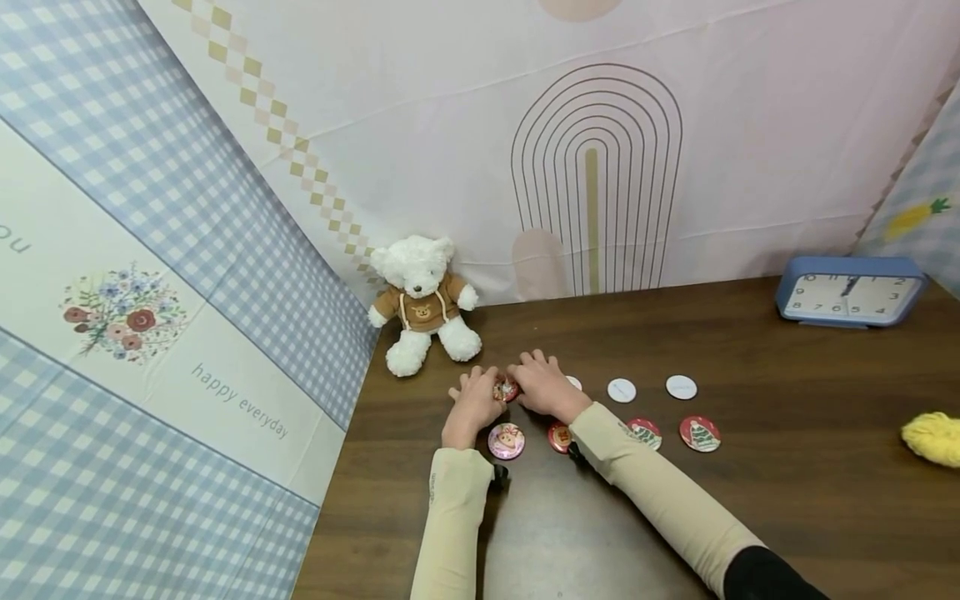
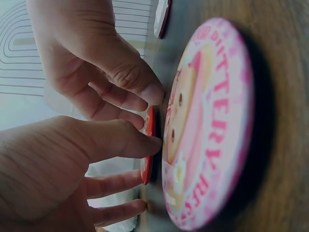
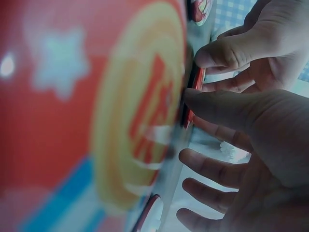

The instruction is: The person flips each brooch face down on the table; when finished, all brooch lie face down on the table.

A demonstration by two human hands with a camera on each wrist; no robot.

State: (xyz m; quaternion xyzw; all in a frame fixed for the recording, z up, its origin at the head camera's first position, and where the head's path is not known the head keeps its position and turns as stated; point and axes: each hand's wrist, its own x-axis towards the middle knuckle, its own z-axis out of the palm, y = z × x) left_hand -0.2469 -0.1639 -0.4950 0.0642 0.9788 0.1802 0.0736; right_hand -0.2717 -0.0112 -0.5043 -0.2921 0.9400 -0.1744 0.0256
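In the head view a small round red badge (image 1: 507, 390) lies on the table between my left hand (image 1: 477, 402) and right hand (image 1: 546, 386). The left wrist view has my left hand (image 2: 58, 169) pinching the red badge (image 2: 151, 121) between thumb and fingers, with my right hand (image 2: 87, 53) at its other end. Seen from the right wrist, my right thumb and index finger (image 3: 212, 128) hold its edge. A pink badge (image 1: 507, 442) with a cartoon face lies just in front of my left hand. Part of the red badge is hidden by fingers.
A red-and-yellow badge (image 1: 559, 437) sits beside my right wrist. Further right are two tree badges (image 1: 701, 433) and white round pieces (image 1: 622, 390). A teddy bear (image 1: 423, 308) sits behind my hands, a blue clock (image 1: 851, 292) at back right, yellow fluffy thing (image 1: 933, 438) far right.
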